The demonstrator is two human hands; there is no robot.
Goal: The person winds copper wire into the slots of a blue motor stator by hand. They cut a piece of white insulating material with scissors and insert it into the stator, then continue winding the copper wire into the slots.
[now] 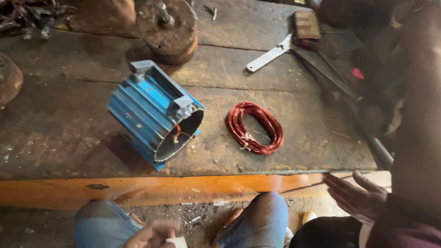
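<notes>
- My left hand [149,243] is pinching a white slip [180,243] over my knees, grip clamped on it; my right hand is not showing.
- The blue housing [152,114] is lying on the worktop [44,130], with the coil [255,127] just to its right.
- I judge that reaching either is calling for a forward stretch.

A dark, worn wooden worktop [72,121] is filling most of the view, its near edge [172,189] glowing orange. Below it, a dusty floor [199,220] is showing, strewn with small debris. Soft daylight is falling across the boards.
</notes>
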